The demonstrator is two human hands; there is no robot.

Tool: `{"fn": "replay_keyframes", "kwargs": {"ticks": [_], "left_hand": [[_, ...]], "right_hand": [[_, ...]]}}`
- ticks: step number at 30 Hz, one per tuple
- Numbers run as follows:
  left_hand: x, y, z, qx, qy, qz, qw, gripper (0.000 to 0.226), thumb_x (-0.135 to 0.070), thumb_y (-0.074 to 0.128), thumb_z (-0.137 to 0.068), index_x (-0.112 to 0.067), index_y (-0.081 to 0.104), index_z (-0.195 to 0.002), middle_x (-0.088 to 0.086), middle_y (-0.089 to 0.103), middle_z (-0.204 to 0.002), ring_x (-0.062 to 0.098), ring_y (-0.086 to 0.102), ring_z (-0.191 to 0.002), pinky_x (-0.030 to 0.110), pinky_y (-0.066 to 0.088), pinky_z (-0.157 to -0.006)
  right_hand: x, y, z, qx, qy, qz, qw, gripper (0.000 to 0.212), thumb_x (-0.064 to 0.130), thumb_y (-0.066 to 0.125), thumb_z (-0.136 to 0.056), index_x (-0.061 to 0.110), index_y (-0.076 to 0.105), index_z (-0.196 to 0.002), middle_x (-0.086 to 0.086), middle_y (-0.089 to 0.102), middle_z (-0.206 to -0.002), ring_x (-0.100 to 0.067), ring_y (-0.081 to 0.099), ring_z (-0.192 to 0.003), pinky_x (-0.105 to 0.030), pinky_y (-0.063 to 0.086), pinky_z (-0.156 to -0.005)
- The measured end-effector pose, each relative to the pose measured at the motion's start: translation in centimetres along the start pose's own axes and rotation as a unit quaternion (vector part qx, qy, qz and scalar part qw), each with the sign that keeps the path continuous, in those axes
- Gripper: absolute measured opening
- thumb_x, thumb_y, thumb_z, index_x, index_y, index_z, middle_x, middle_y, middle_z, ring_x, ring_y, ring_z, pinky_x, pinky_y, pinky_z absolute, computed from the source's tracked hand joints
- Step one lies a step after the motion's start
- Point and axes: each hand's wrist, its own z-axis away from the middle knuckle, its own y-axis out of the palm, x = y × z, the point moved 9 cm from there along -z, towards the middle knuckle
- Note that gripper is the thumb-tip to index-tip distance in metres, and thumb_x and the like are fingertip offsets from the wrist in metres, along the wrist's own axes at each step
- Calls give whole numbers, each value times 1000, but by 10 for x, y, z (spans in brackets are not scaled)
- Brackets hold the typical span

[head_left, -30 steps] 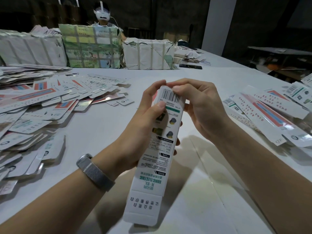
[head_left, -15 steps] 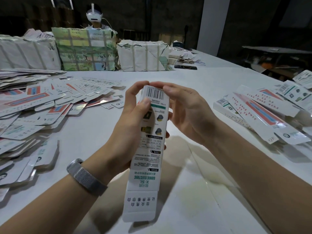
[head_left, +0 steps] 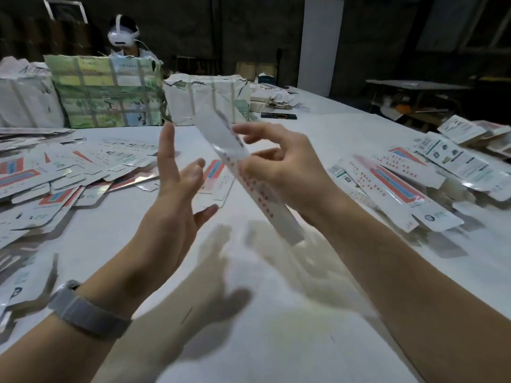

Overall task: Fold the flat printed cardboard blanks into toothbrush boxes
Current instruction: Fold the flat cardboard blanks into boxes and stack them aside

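Observation:
A long white folded toothbrush box (head_left: 225, 136), blurred with motion, slants above the table from upper left to lower right. My right hand (head_left: 279, 172) holds it near its middle, fingers curled around it. My left hand (head_left: 177, 189) hovers just left of the box with fingers spread, touching nothing. Flat printed blanks (head_left: 55, 172) lie scattered in a heap on the left of the white table (head_left: 276, 313). One flat blank with a red stripe (head_left: 217, 179) lies behind my hands.
Folded boxes (head_left: 401, 186) pile up on the right. Wrapped bundles (head_left: 107, 92) stand along the far edge, with a person wearing a white headset (head_left: 123, 34) behind them. A dark phone (head_left: 278, 115) lies at the back. A grey watch band (head_left: 85, 310) is on my left wrist.
My left hand has let go of the box and opened. My right hand has swung the box from upright to a slant toward the right.

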Motion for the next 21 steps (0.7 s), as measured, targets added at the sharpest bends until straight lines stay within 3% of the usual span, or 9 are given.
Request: {"fn": "replay_keyframes", "kwargs": {"ticks": [1,3,6,9,12,14,18,20,21], "left_hand": [[1,-9,-2,-28,2,-12,1000,53,-47,48,-87,-78,29,-126,-11,47,-142,-9,60,-112,47,42,-105],[5,-19,-9,-61,-8,-10,998,47,-43,50,-83,-73,45,-119,-11,56,-133,-3,60,-115,46,44,-100],[14,-30,-15,-90,-7,-4,996,37,-32,51,-87,-59,58,-111,-9,66,-118,15,54,-122,45,49,-86],[26,-37,-22,-90,-12,-20,996,30,-22,37,-103,-40,57,-115,-14,74,-100,9,63,-105,38,61,-69],[37,-40,-26,-51,-22,-60,997,32,-18,29,-105,-27,57,-118,-14,75,-96,0,69,-90,24,60,-64],[44,-43,-26,-31,-31,-70,997,31,-22,31,-103,-23,58,-120,-8,75,-102,3,70,-93,25,60,-66],[44,-45,-21,-8,-21,-111,994,26,-44,49,-96,-35,69,-111,-2,72,-113,13,66,-107,30,60,-73],[38,-41,-16,-1,-20,-140,990,35,-56,53,-81,-39,71,-105,-3,72,-113,12,65,-109,39,60,-77],[34,-39,-14,-5,-19,-159,987,36,-58,53,-77,-40,72,-103,-4,72,-112,11,64,-109,42,57,-78]], "right_hand": [[-2,-22,-7,-28,24,-11,999,39,11,70,-83,29,70,-117,7,66,-102,-7,69,-82,-22,58,-67],[-6,-70,-17,-73,74,-15,994,36,12,67,-88,26,68,-121,10,71,-94,-5,70,-78,-19,57,-63],[-23,-151,-13,-183,130,94,970,43,11,66,-89,27,63,-129,9,69,-105,-8,68,-89,-17,52,-62],[-45,-207,-2,-261,193,398,858,35,12,59,-88,27,67,-118,-3,63,-120,-25,60,-106,-31,43,-79],[-75,-215,-6,-223,260,497,797,27,19,58,-92,23,66,-118,-6,58,-124,-31,50,-118,-46,40,-95],[-81,-215,-9,-221,265,519,782,23,24,60,-94,21,64,-116,-5,57,-123,-31,47,-120,-49,38,-98],[-84,-210,-13,-197,270,555,762,30,20,60,-93,25,64,-122,-4,50,-135,-31,32,-137,-59,23,-111],[-67,-193,-17,-210,194,552,783,35,13,61,-89,27,66,-121,-3,49,-138,-30,26,-142,-58,19,-115],[-51,-178,-19,-227,128,533,805,35,9,60,-87,26,69,-117,-2,52,-136,-27,30,-140,-51,25,-113]]}}
